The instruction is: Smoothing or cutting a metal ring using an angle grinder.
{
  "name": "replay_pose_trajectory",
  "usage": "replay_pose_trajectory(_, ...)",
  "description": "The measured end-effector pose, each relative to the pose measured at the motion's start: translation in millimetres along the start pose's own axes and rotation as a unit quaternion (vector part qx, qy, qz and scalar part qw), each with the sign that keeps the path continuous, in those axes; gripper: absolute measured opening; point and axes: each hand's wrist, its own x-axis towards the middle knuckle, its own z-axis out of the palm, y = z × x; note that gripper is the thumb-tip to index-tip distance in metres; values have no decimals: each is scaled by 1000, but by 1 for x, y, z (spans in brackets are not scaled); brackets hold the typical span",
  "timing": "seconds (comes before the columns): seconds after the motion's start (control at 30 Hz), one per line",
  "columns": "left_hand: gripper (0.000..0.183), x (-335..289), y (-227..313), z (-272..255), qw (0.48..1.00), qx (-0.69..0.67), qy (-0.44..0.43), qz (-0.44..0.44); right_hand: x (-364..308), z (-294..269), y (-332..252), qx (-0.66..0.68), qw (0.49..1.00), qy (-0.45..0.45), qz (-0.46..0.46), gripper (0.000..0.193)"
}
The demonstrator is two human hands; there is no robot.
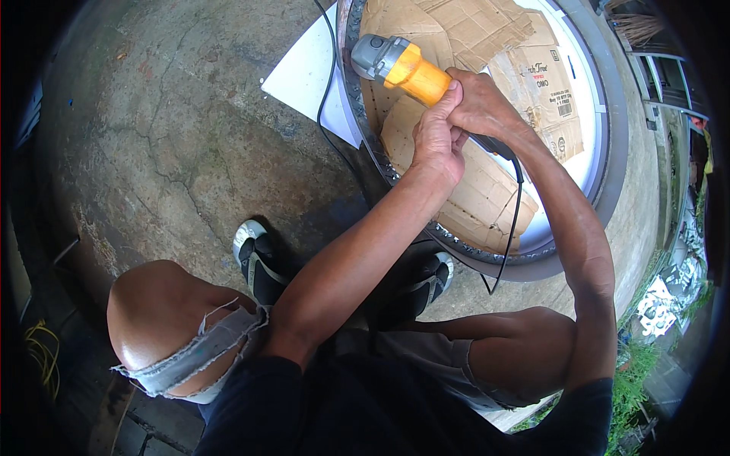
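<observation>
A yellow angle grinder (417, 74) with a grey metal head lies over a large round dark rim (590, 187), its head at the rim's left side. My right hand (485, 108) is closed around the grinder's rear body. Against it, my left hand (441, 141) is closed on the near side of the grinder, thumb along the yellow casing. The grinder's disc is hidden from this view. From the tool's rear end a black cord (516, 209) hangs down across the rim. Pieces of brown cardboard (475, 186) and white sheet (591, 114) lie inside the rim.
A white sheet (306, 74) sticks out left of the rim, crossed by a black cable (328, 83). Cracked concrete (167, 144) spreads to the left. My shoes (255, 247) stand close to the rim. At the right are a metal frame (665, 80) and green plants (630, 387).
</observation>
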Motion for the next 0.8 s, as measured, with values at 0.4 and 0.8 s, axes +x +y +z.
replay_pose_trajectory(0.4, 61, -4, 5, 3, 1000, -11, -13, -11, 4, -10, -9, -1, 1000, -20, 0, 43)
replay_pose_trajectory(0.8, 60, -6, 5, 3, 1000, -8, -17, -14, -2, -11, -11, -8, 1000, -20, -14, 35)
